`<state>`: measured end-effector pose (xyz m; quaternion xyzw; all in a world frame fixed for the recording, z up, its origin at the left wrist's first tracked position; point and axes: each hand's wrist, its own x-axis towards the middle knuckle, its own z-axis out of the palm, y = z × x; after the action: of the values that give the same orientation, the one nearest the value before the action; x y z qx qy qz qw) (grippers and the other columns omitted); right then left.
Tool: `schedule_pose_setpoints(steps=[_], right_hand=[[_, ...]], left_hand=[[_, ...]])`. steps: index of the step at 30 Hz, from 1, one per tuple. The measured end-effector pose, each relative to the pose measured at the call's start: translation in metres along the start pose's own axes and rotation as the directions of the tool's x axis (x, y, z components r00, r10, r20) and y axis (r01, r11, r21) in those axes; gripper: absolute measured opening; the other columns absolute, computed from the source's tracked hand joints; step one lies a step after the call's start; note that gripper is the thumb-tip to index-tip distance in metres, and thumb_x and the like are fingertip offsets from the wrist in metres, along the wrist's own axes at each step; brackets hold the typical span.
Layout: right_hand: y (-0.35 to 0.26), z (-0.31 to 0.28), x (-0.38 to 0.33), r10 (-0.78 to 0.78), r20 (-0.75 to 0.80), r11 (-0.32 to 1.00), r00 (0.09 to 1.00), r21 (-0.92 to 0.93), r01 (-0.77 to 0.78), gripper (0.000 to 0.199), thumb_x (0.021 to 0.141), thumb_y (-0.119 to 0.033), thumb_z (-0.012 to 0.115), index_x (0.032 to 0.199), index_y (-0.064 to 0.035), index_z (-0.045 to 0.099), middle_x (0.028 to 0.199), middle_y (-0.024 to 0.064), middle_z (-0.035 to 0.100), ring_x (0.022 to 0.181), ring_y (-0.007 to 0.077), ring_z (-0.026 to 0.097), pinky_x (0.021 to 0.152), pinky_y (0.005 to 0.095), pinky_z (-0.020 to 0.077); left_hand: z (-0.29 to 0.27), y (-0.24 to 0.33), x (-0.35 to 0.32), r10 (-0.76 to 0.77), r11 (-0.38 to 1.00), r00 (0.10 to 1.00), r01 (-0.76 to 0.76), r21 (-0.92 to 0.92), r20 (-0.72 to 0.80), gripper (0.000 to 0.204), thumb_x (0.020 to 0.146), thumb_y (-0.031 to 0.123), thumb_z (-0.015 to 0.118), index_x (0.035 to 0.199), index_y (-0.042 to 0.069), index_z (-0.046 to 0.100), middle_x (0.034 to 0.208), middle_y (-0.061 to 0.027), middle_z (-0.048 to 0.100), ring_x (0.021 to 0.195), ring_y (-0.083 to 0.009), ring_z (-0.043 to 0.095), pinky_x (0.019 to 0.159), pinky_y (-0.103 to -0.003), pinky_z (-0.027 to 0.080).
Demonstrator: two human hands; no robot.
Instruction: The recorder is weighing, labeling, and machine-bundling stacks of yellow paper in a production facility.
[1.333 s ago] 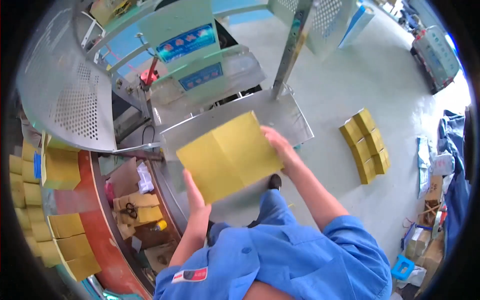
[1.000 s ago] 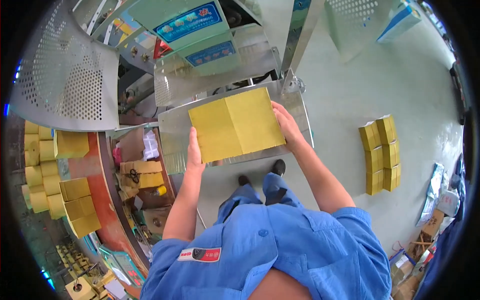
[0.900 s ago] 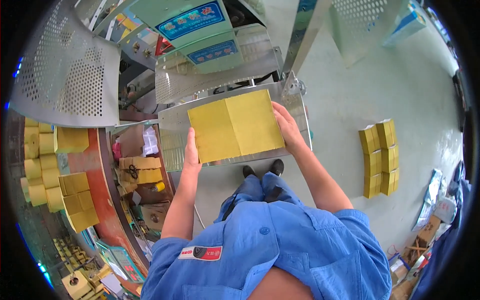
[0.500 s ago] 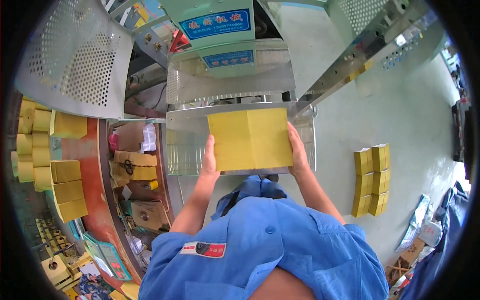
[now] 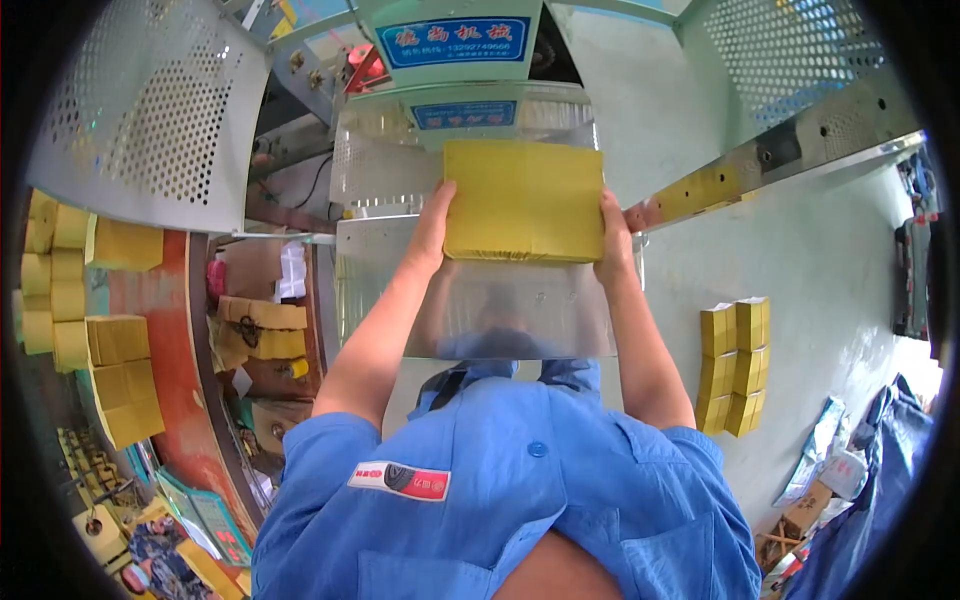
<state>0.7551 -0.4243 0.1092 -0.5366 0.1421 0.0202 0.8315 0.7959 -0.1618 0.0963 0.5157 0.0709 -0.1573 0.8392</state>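
Below blue rectangular machine signs [image 5: 456, 42], both hands' fingers grip a yellow package [image 5: 524, 200] over a steel tray [image 5: 500, 310].

Both hands, the left hand [image 5: 432, 222] and the right hand [image 5: 612, 232], clasp the sides of a yellow block [image 5: 524, 200] above a shiny steel tray [image 5: 500, 310], whose bare surface toward six o'clock gives open room for the arms. At twelve o'clock a green machine housing [image 5: 455, 60] stands close behind the block, a perforated metal guard [image 5: 150, 110] closes off ten o'clock, and a slanted metal rail [image 5: 760, 165] bars two o'clock. At three o'clock the grey floor [image 5: 830, 260] lies open as far as yellow boxes [image 5: 735, 365] at four o'clock, while stacked yellow blocks [image 5: 110, 370] crowd nine o'clock.
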Motion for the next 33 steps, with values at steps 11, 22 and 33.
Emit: schedule_pose_setpoints(steps=[11, 22, 33], right_hand=[[-0.01, 0.008, 0.003, 0.051, 0.072, 0.998, 0.996, 0.029, -0.053, 0.059, 0.097, -0.04, 0.043, 0.145, -0.0051, 0.039, 0.139, 0.0081, 0.048, 0.129, 0.0209, 0.044, 0.107, 0.0334, 0.0346], [0.003, -0.013, 0.009, -0.033, 0.174, 0.997, 0.984, 0.071, 0.021, 0.056, 0.1, -0.041, 0.043, 0.143, -0.0049, 0.041, 0.141, 0.0056, 0.046, 0.132, 0.0185, 0.04, 0.11, 0.0329, 0.0289], [0.032, -0.031, 0.019, 0.01, 0.014, 0.999, 1.0, 0.045, -0.011, 0.051, 0.1, -0.043, 0.045, 0.137, -0.0081, 0.049, 0.127, 0.0047, 0.057, 0.12, 0.0152, 0.05, 0.102, 0.0293, 0.0371]], left_hand=[[0.003, 0.003, -0.014, -0.005, 0.999, 0.999, 0.007, -0.046, 0.032, 0.053, 0.097, 0.032, 0.051, 0.141, 0.004, 0.041, 0.131, -0.0082, 0.052, 0.121, -0.0185, 0.049, 0.103, -0.032, 0.039], [0.016, -0.002, -0.014, 0.01, 1.0, 1.0, -0.011, 0.027, 0.015, 0.057, 0.098, 0.038, 0.052, 0.142, 0.004, 0.04, 0.136, -0.0058, 0.05, 0.126, -0.0166, 0.047, 0.105, -0.032, 0.036], [0.016, -0.003, -0.012, -0.037, 0.981, 0.999, 0.029, 0.19, 0.039, 0.058, 0.097, 0.047, 0.054, 0.136, 0.004, 0.046, 0.135, -0.0053, 0.05, 0.124, -0.0156, 0.046, 0.105, -0.032, 0.034]])
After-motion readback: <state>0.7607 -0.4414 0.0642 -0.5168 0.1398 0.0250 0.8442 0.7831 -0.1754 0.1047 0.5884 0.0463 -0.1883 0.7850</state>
